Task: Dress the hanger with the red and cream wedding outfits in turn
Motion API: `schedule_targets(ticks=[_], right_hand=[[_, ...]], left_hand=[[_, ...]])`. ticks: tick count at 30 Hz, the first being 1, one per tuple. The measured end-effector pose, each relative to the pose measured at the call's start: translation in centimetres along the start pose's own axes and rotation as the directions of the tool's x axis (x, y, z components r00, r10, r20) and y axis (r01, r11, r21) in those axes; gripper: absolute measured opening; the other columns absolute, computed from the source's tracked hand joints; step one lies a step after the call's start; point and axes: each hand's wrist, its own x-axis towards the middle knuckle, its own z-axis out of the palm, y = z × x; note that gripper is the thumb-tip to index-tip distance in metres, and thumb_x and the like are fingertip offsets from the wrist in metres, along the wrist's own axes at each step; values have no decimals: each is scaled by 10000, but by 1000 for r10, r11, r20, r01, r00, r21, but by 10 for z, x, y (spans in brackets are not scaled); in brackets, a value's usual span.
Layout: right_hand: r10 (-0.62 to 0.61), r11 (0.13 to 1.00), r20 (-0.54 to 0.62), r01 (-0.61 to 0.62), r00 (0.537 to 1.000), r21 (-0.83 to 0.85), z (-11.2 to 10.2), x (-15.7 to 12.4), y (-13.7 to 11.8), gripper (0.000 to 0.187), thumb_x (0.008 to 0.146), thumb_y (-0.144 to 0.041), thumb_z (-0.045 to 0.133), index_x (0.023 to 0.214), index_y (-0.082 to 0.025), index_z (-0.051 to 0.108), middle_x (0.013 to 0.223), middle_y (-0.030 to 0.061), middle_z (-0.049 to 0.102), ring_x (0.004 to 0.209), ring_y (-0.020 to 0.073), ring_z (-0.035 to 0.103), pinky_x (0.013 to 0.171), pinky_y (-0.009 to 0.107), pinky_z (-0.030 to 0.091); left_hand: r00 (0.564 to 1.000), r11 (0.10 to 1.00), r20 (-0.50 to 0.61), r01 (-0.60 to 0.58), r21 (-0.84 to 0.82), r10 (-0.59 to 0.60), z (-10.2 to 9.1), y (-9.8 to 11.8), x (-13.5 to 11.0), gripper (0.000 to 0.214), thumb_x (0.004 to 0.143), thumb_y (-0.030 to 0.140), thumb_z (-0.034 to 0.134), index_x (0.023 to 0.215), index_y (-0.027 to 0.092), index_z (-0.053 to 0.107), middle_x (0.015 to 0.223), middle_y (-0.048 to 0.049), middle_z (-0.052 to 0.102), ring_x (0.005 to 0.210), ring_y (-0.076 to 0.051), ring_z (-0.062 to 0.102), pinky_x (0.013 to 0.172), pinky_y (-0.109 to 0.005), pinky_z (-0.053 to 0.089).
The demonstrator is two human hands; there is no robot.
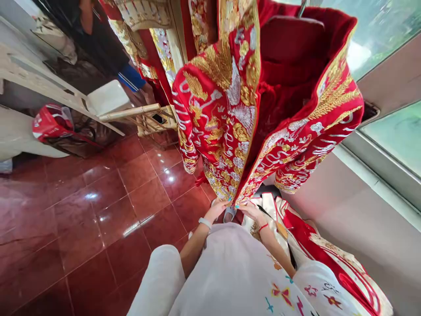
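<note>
A costume or dress shop: embroidered red robes (pixel 250 109) hang in a row above red floor tiles (pixel 98 210).

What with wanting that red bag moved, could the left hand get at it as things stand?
Probably not: the left hand is at the embroidered jacket, while the red bag lies well off across the floor.
</note>
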Motion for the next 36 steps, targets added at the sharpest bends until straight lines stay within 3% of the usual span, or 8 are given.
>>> schedule_targets(ticks=[5,10,13,21,26,28,33,36], right_hand=[[62,997,66,-64,996,34,12,-32,22,402,516,-258,926,850,-209,707,914,46,772,997,257,704,1031,463,504],[2,996,107,-11,994,87,16,-40,28,466,505,-273,955,913,-228,734,944,41,783,1022,253,705,1034,431,497],[-40,994,114,28,993,106,19,-42,26,485,521,-307,951,951,-247,734,936,27,781,992,246,711,997,422,514],[-122,979,36,115,992,170,23,-41,18,446,548,-330,931,929,-256,711,839,-3,747,811,190,686,805,332,543],[-111,977,100,90,989,194,12,-50,8,416,464,-394,953,711,-248,652,572,-44,609,578,142,566,655,320,522],[-98,978,129,71,987,195,12,-54,6,401,473,-398,947,655,-245,623,510,-50,549,544,138,529,637,331,515],[-103,981,157,74,982,179,25,-53,6,413,498,-305,928,835,-229,701,722,3,695,753,201,641,820,402,525],[-131,974,201,89,971,207,31,-52,10,383,523,-325,909,817,-231,682,715,-2,679,746,198,627,834,416,519]], left_hand=[[996,996,13,-83,23,83,-5,0,-38,508,569,63,841,1044,196,721,964,-46,784,1032,-257,727,1031,-406,522],[980,983,131,-160,93,147,-1,4,-73,460,611,184,895,1044,167,740,1115,-100,768,1148,-282,682,1086,-421,469],[973,975,150,-191,110,174,4,0,-87,456,626,225,900,1045,176,728,1100,-88,763,1143,-266,672,1053,-399,477],[989,980,84,-131,148,119,15,-7,-91,386,666,250,873,981,194,658,1014,-53,721,880,-161,649,747,-280,500],[995,993,81,-72,90,65,24,-1,-93,336,656,258,873,888,189,639,951,-31,700,786,-131,614,675,-257,478],[991,994,116,-76,80,66,25,1,-95,331,647,270,882,870,180,654,956,-40,702,771,-131,612,683,-271,485],[977,982,160,-158,100,141,26,2,-96,321,635,278,886,876,198,689,990,-56,722,946,-201,670,886,-342,517],[971,976,149,-203,83,189,26,4,-96,361,634,236,884,949,206,710,1014,-46,735,1031,-210,674,1016,-367,483]])
